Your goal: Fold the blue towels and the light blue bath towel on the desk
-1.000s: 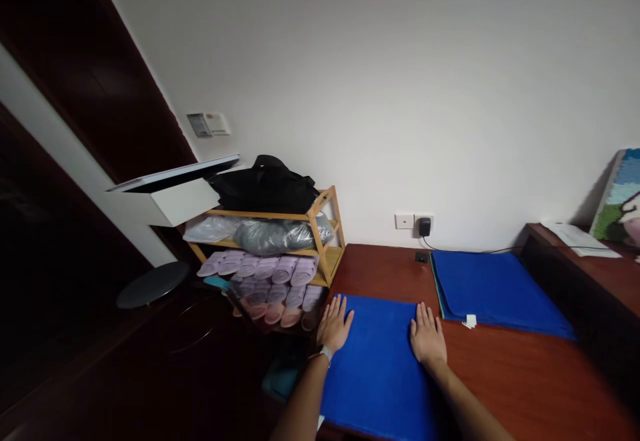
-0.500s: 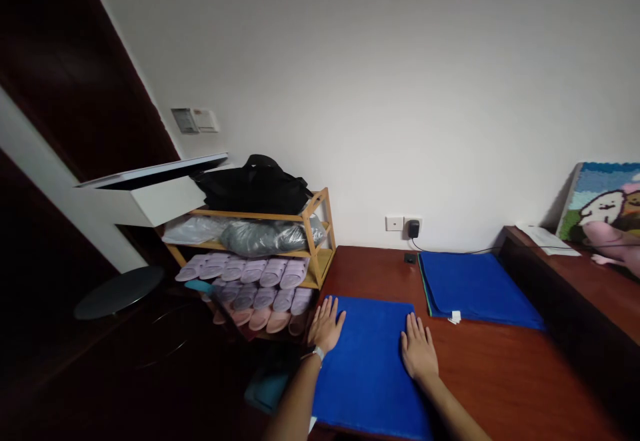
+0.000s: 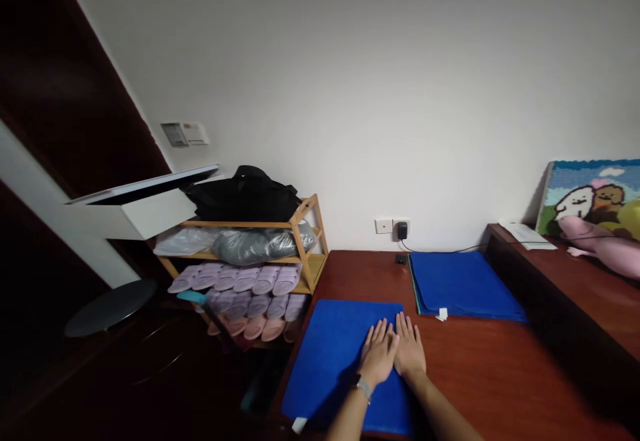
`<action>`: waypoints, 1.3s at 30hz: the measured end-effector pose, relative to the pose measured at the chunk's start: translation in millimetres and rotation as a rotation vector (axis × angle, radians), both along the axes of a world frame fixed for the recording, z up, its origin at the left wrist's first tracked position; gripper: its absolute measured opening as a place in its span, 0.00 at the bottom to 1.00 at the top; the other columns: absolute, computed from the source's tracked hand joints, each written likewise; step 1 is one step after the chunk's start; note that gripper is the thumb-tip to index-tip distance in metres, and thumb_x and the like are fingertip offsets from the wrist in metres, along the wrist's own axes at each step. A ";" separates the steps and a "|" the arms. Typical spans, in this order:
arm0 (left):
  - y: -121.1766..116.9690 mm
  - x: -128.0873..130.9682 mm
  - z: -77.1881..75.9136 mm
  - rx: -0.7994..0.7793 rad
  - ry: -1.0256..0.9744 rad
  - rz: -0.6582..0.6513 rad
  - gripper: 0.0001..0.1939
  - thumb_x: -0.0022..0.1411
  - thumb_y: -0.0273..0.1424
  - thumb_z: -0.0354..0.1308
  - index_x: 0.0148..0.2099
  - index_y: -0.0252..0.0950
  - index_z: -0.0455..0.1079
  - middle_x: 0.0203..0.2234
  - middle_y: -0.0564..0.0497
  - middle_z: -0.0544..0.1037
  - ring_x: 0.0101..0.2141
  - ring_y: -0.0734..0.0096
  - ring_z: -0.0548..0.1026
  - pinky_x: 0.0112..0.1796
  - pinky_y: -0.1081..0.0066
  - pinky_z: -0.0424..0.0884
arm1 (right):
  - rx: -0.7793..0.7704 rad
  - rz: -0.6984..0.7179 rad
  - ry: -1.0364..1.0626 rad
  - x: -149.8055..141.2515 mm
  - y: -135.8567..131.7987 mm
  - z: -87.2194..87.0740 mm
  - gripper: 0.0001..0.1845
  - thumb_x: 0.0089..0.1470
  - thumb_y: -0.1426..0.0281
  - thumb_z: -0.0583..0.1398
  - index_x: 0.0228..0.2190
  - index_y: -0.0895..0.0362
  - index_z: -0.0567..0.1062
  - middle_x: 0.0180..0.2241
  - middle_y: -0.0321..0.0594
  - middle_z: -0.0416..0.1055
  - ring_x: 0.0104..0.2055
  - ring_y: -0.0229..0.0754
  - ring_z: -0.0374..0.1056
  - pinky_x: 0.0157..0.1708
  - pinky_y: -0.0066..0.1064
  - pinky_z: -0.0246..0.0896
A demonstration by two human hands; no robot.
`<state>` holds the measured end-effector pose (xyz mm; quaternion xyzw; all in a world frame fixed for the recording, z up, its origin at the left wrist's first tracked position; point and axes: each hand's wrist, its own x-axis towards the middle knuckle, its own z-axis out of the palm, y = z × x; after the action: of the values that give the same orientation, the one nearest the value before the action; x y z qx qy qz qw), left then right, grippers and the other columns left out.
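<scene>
A blue cloth (image 3: 330,354), looking like a folded towel, lies flat on the reddish-brown table (image 3: 480,354), a white tag at its near left corner. My left hand (image 3: 379,353), a watch on its wrist, rests flat on the cloth's right half with fingers stretched out. Right beside it, my right hand (image 3: 410,350) lies flat along the cloth's right edge, fingers extended. The two hands touch or nearly touch near the thumbs. A second folded blue cloth (image 3: 463,284) with a white tag lies farther back on the right, apart from both hands.
Left of the table stands a wooden rack (image 3: 307,244) with a black bag (image 3: 245,194), wrapped bundles and rows of slippers (image 3: 260,280). A black plug (image 3: 402,230) sits in the wall socket, its cord running right. A raised ledge (image 3: 590,281) holds a pink plush toy (image 3: 595,238) and a picture.
My left hand has moved right across the cloth from its left edge to beside my right hand. My right hand stays near the right edge. The view has shifted slightly right.
</scene>
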<state>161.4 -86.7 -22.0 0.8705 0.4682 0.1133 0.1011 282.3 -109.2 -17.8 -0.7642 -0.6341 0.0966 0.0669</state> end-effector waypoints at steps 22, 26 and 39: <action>6.6 -183.1 -9.3 0.162 0.124 0.363 0.37 0.75 0.52 0.34 0.74 0.33 0.51 0.72 0.42 0.52 0.71 0.57 0.51 0.68 0.52 0.53 | -0.006 -0.057 -0.067 -10.9 -14.8 2.7 0.35 0.68 0.62 0.36 0.71 0.62 0.45 0.74 0.41 0.39 0.75 0.47 0.36 0.72 0.45 0.31; 8.1 -184.0 -13.4 0.178 0.122 0.365 0.36 0.75 0.52 0.36 0.75 0.36 0.50 0.72 0.43 0.53 0.71 0.56 0.52 0.68 0.51 0.53 | 0.085 -0.002 -0.033 -17.3 -50.8 -11.7 0.36 0.67 0.58 0.36 0.71 0.61 0.47 0.73 0.38 0.40 0.75 0.47 0.36 0.72 0.46 0.32; -2.9 -117.1 14.9 0.169 0.110 0.255 0.35 0.76 0.47 0.32 0.75 0.33 0.46 0.73 0.43 0.48 0.71 0.56 0.47 0.69 0.51 0.49 | 0.056 -0.003 0.070 -23.6 -80.9 -2.6 0.35 0.67 0.61 0.39 0.70 0.62 0.50 0.73 0.40 0.41 0.75 0.48 0.37 0.72 0.46 0.34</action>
<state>44.3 -89.6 -7.1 0.8144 0.5684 0.1163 -0.0134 258.7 -190.1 -20.4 -0.7591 -0.6328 0.1054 0.1108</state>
